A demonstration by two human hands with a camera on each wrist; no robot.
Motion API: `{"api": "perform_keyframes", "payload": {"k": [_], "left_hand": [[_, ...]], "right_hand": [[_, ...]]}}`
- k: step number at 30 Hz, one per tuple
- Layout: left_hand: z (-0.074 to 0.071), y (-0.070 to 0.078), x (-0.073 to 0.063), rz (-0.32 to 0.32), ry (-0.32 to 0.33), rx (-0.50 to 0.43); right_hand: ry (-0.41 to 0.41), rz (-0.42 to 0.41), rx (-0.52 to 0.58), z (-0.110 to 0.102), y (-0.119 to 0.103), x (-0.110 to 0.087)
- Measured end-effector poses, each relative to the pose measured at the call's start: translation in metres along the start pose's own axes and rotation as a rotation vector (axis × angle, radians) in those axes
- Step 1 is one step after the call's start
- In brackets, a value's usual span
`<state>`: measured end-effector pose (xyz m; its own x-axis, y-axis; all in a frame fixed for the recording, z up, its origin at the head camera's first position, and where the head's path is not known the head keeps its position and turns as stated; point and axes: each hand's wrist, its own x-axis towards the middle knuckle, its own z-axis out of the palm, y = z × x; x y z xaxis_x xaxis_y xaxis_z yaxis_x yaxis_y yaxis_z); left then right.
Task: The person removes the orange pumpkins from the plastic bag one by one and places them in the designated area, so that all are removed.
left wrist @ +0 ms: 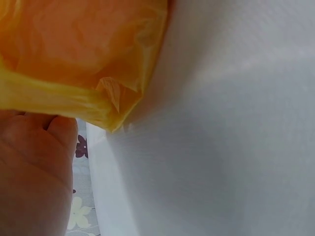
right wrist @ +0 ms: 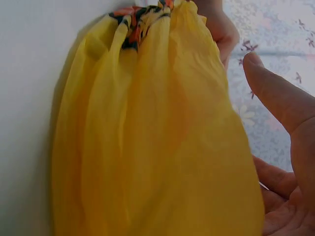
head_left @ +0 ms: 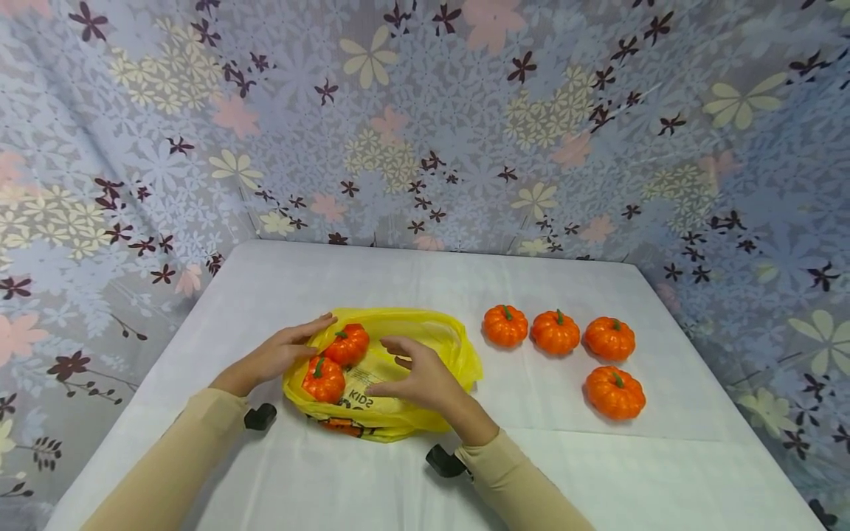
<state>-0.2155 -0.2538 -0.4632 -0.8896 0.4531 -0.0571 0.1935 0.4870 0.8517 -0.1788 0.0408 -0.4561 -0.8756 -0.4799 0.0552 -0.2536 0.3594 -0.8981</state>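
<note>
The fingertips of the left hand (head_left: 275,355) are hard to follow: yellow plastic covers some of them in the left wrist view, and I cannot tell whether that grip pinches the rim or merely rests on it. The right hand (head_left: 425,376) hides part of the bag's mouth, and lettering (head_left: 361,398) inside reads "KIDS", the lines below it cut off by a fold. The bench (head_left: 664,479) runs out of sight at its near edge.

The yellow bag (head_left: 412,424) sits left of the bench's middle, mouth up. Two orange pumpkins lie in its left end, a rear one (head_left: 348,344) and a front one (head_left: 323,380), close together. The left hand lies along the rim beside them. The right hand hangs over the opening, its grip spread wide between thumb and fingers and holding nothing.

Towards the bench's right edge, three loose pumpkins (head_left: 555,332) stand in a row, with a fourth pumpkin (head_left: 614,393) nearer the front, below the rightmost. Past the far edge hangs a flowered cloth (head_left: 425,147). Black devices (head_left: 445,462) sit at both wrists.
</note>
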Motion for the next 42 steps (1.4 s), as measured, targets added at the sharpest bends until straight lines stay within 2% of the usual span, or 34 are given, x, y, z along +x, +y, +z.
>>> {"api": "perform_keyframes", "payload": {"k": [9,18,26,33,42], "left_hand": [[0.000,-0.001,0.001,0.021,0.000,0.005],[0.000,-0.003,0.000,0.006,0.008,0.008],[0.000,-0.004,0.001,0.019,0.007,-0.002],[0.001,-0.003,0.000,0.002,-0.003,0.002],[-0.001,-0.002,-0.001,0.015,-0.006,-0.005]], "right_hand": [[-0.034,-0.006,-0.020,0.019,-0.010,0.007],[-0.069,-0.038,-0.010,0.038,-0.017,0.012],[-0.038,-0.061,-0.120,0.053,-0.018,0.017],[-0.024,-0.065,-0.212,0.063,-0.013,0.019],[0.002,-0.055,-0.230,0.069,-0.016,0.020]]}}
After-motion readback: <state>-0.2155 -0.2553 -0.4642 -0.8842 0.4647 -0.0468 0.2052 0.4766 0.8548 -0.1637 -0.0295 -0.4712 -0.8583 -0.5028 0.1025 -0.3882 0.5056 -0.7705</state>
